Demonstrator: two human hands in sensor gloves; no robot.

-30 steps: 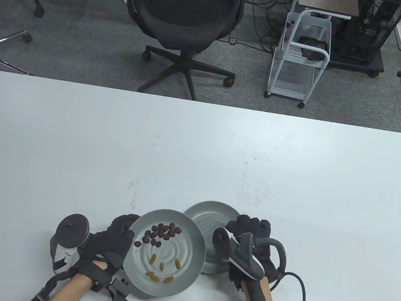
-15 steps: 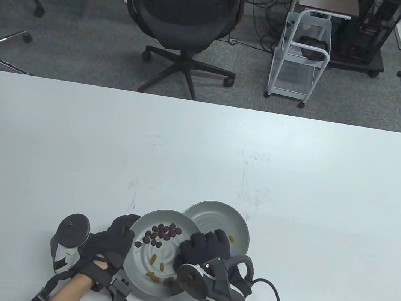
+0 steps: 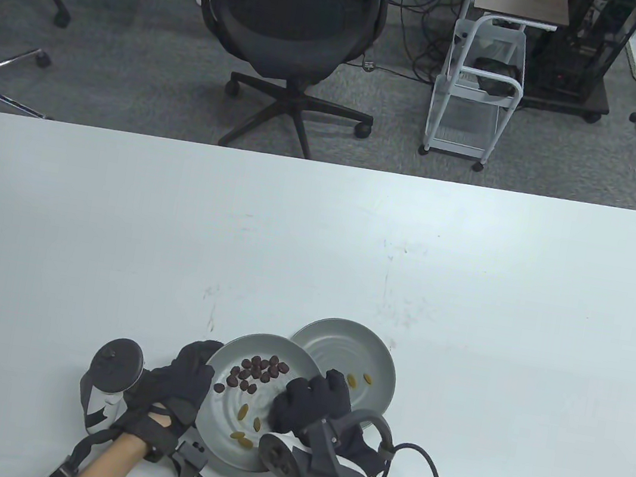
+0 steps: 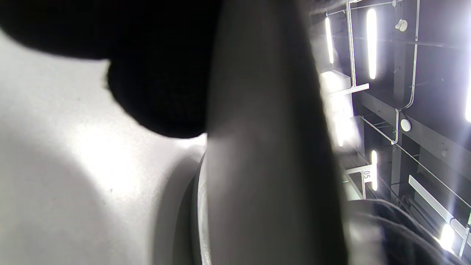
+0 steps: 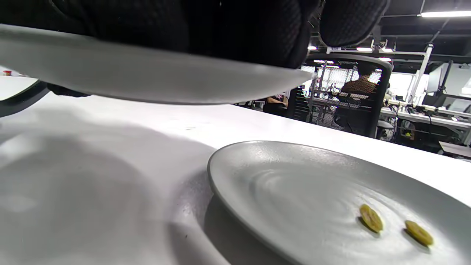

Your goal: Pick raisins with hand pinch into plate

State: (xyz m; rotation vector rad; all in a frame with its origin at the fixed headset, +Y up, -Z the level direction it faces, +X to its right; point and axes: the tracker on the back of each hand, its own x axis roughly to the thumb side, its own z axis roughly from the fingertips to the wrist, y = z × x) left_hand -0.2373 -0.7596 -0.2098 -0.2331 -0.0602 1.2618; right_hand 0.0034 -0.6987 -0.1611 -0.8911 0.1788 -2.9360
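Right hand (image 3: 309, 401) has shifted nearer over raised plate (image 3: 238, 437), grip unseen | left hand (image 3: 184, 377) holds its rim | golden raisins (image 3: 249, 418) there; two (image 5: 394, 223) on far plate (image 3: 380, 360) | risk: tilting spills raisins.

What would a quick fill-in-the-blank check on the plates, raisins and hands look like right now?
1. The far plate holds ___ golden raisins.
2. The ___ hand holds the near plate at its rim.
3. The right hand is over the ___ plate.
4. The dark raisins lie on the ___ plate.

Missing words: two; left; near; near
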